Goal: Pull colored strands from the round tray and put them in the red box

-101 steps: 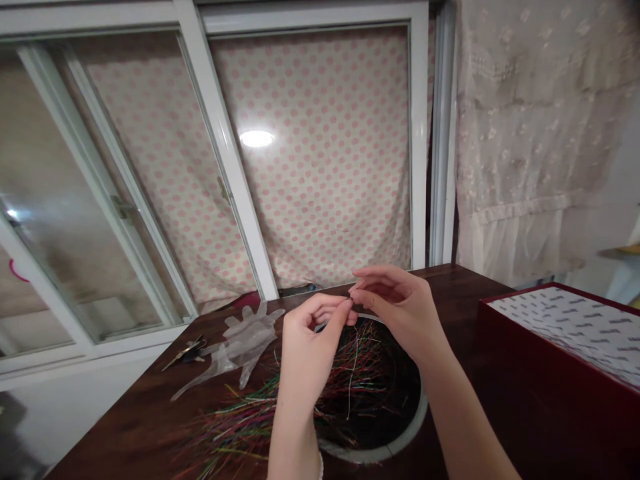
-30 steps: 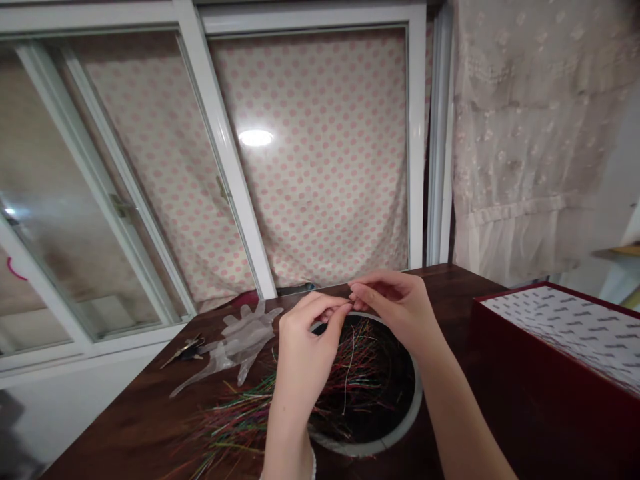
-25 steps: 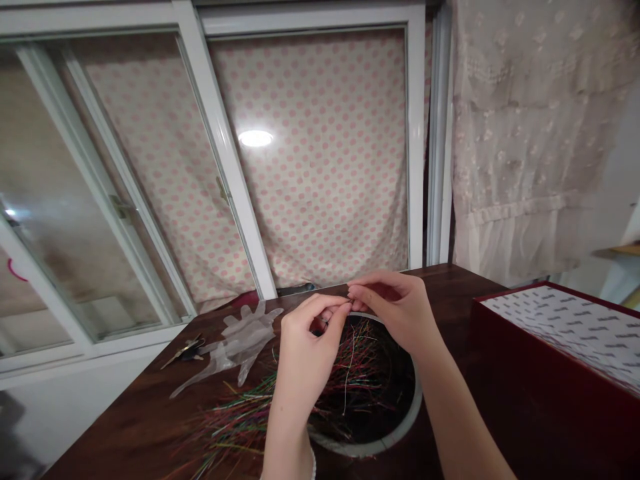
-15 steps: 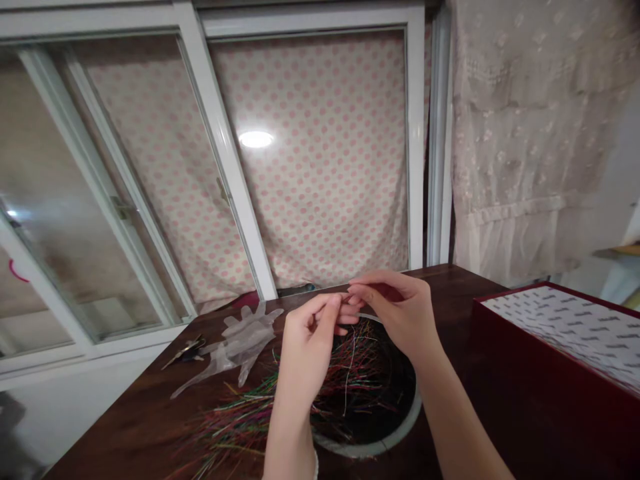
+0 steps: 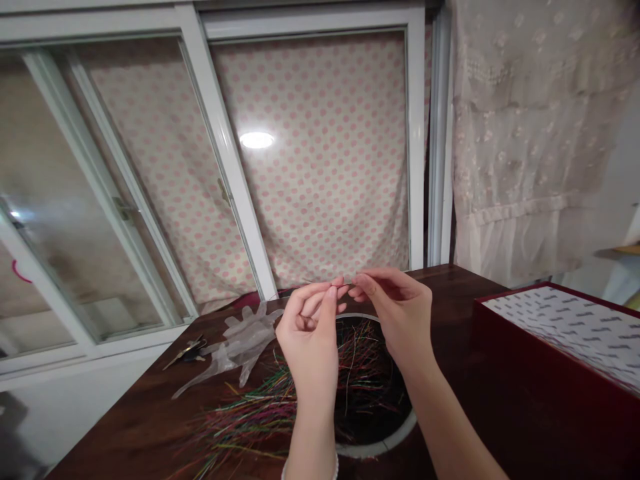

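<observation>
Over the far part of a round dark tray with a pale rim (image 5: 400,433), my left hand (image 5: 311,330) pinches a thin wire (image 5: 349,285) between thumb and fingertips. My right hand (image 5: 403,313), close beside it, is closed in a pinch on the same wire's other end. Only a short, pale stretch of it shows between the fingertips. Below both hands lies a loose heap of thin coloured wires (image 5: 245,417), spread across the tray and out over its left side. My left forearm hides part of the heap.
Crumpled clear plastic gloves (image 5: 243,347) lie left of the heap on the dark wooden table (image 5: 135,413), with a small bunch of keys (image 5: 187,353) beside them. A dark red box (image 5: 500,333) with a patterned white inside stands at the right. Behind is a window (image 5: 320,160).
My left hand has moved slightly, turning at the wrist, and its forearm has shifted right. The fingertips of both hands have drawn a little apart, showing a short stretch of wire.
</observation>
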`<state>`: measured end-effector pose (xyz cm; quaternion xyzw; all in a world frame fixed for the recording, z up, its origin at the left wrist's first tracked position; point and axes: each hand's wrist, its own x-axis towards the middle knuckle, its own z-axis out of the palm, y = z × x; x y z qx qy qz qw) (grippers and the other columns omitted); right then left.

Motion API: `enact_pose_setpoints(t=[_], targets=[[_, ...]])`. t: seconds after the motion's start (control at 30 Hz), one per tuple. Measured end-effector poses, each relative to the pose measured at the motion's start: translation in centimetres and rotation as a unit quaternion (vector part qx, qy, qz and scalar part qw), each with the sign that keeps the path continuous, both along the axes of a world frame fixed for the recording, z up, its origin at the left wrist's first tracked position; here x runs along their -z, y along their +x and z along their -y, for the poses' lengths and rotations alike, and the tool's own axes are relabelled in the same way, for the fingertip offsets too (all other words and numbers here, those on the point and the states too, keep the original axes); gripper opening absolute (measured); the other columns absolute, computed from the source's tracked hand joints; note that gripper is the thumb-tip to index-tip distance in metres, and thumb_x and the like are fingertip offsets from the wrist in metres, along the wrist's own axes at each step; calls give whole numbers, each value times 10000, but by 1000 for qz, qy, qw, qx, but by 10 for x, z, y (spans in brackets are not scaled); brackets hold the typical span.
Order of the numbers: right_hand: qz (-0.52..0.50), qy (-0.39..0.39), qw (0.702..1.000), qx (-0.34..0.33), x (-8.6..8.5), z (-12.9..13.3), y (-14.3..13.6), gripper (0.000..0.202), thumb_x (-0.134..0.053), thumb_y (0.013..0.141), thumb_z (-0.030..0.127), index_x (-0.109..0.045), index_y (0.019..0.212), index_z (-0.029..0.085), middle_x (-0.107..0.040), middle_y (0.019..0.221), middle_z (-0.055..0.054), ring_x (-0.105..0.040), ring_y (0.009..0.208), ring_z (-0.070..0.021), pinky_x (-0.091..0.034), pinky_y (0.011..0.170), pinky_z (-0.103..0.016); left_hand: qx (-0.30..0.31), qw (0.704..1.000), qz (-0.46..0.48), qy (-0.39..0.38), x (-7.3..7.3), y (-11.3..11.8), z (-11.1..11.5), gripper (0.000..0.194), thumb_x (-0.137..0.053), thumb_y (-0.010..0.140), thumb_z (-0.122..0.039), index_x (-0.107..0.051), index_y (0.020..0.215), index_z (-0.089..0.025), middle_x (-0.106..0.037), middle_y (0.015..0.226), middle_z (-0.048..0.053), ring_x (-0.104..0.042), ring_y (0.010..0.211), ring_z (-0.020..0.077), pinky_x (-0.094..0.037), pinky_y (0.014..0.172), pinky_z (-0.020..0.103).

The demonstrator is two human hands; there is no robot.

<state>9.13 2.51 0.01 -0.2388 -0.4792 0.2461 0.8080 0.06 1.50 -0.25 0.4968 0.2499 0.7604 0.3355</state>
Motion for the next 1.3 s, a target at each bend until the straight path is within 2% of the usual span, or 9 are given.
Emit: enact_pose_setpoints(t=[0.2,0.43,0.53,1.1,1.3], targets=[[-16,-1,1000,12,1,0,-5,49,-683,717,161,-705,751,189,-696,642,10,-664,567,-119,-582,569,-228,33,995,91,0,1,8,-1,170,-654,763,-135,-494,791,-183,-736,861,55,-697,786,132,-553,675,169],[-24,17,1000,11,-1,3,-8,82,-665,737,123,-702,764,191,-708,665,15,-669,598,-105,-581,612,-207,173,961,193,-92,-1,6,-6,201,-688,702,-70,-535,805,-150,-722,903,65,-691,773,103,-542,677,120],[-26,27,999,16,1,3,-9,101,-661,738,106,-699,767,195,-707,674,19,-671,609,-107,-581,623,-211,203,944,229,-126,-2,5,-8,204,-673,681,-16,-553,799,-131,-720,882,67,-693,765,109,-547,671,119],[2,72,987,145,6,4,-10,146,-652,752,116,-715,782,244,-700,695,28,-658,621,-124,-557,598,-251,187,951,214,-123,-3,5,-4,196,-710,665,-59,-595,804,-135,-718,898,58,-683,876,155,-554,735,156],[58,113,973,194,5,3,-6,135,-653,754,128,-706,782,250,-696,813,3,-652,761,-157,-553,692,-313,179,955,197,-129,-4,5,-5,207,-720,655,-75,-601,810,-142,-711,947,66,-681,888,164,-558,739,171]])
